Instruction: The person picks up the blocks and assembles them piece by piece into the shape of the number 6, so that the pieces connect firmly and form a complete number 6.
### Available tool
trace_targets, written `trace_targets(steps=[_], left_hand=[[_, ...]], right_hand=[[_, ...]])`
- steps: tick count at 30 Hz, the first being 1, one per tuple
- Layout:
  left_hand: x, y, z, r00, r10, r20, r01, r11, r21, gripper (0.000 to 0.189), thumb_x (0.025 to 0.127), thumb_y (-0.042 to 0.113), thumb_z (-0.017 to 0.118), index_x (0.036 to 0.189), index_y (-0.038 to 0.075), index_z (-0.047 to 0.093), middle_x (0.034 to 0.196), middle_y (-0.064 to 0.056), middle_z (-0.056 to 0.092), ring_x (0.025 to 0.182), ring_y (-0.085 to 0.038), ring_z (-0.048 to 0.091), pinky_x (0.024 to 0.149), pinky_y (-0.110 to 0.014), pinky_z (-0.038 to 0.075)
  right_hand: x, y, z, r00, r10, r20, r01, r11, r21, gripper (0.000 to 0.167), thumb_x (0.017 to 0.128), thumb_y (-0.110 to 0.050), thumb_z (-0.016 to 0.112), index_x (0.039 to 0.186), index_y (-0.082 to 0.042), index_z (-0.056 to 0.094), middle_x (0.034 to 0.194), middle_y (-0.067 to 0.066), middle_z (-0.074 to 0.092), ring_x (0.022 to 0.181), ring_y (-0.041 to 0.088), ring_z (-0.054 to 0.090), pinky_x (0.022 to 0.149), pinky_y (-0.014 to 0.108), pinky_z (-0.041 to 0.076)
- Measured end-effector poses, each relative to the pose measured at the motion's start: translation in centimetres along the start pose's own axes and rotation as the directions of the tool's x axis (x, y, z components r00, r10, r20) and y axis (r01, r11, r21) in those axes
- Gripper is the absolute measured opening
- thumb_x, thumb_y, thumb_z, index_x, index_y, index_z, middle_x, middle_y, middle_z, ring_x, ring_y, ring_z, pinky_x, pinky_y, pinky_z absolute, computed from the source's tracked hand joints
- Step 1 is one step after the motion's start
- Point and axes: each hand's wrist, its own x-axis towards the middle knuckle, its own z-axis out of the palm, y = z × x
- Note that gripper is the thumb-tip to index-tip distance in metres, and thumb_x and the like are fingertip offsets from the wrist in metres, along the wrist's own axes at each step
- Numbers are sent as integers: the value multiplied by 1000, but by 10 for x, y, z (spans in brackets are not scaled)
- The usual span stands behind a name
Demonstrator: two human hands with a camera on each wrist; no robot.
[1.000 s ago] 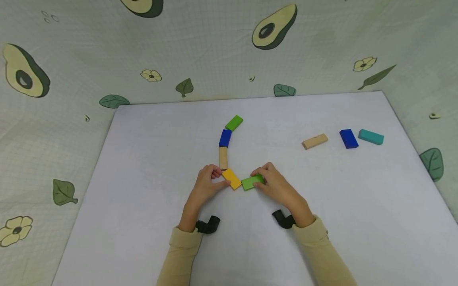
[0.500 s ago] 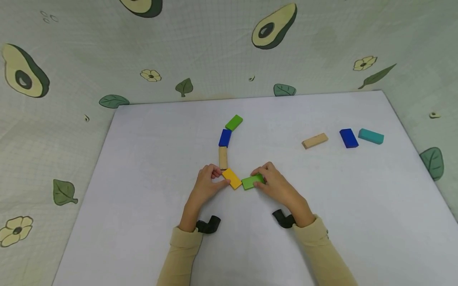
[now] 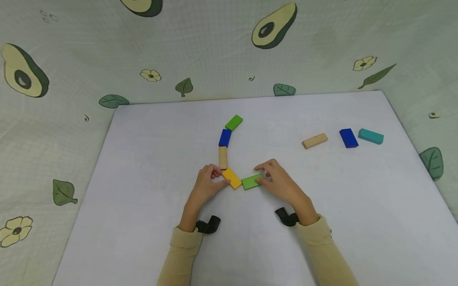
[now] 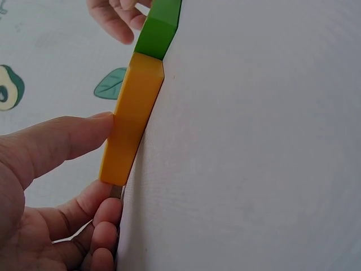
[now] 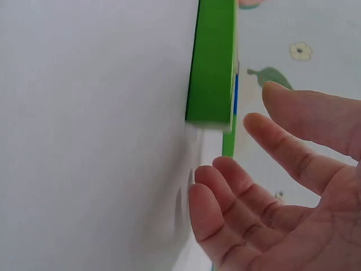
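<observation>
My left hand [image 3: 208, 183] holds a yellow wooden block [image 3: 231, 178] flat on the white table, thumb against it and fingertips at its far left end. In the left wrist view the yellow block [image 4: 133, 118] meets a green block [image 4: 160, 28] end to end. My right hand [image 3: 277, 182] is beside that green block [image 3: 252, 181], fingers spread. From the right wrist, a gap shows between the hand's fingertips [image 5: 206, 210] and the block's end [image 5: 211, 84]. Beyond the yellow block, a natural wood block [image 3: 223, 158], a blue block [image 3: 225, 138] and another green block [image 3: 234, 122] continue a curved row.
Three loose blocks lie at the right: a natural wood one [image 3: 315, 141], a blue one [image 3: 348, 138] and a teal one [image 3: 371, 136]. An avocado-print cloth [image 3: 214, 47] borders the white table [image 3: 143, 159] at the back and sides.
My right hand has let go of the near green block and shifted slightly to the right, its fingers opening. The left hand and the blocks stay in place.
</observation>
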Motion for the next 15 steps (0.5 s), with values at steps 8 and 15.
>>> trace_targets(steps=[8, 15], left_hand=[[1, 1, 1, 1000, -2, -2, 2, 1000, 4, 34, 77, 24, 75, 95, 5, 53, 91, -9, 49, 89, -23, 43, 78, -31, 36], [2, -2, 0, 1000, -2, 5, 1, 1000, 4, 34, 78, 24, 75, 95, 5, 53, 92, -9, 50, 90, -22, 44, 79, -31, 37]], right_hand=[[-2, 26, -27, 988, 40, -150, -32, 998, 53, 31, 92, -15, 57, 120, -2, 56, 120, 17, 49, 105, 31, 49, 89, 46, 43], [-9, 48, -50, 940, 142, -311, -111, 987, 113, 37, 93, -23, 55, 123, -1, 53, 123, 22, 44, 113, 37, 44, 96, 51, 38]])
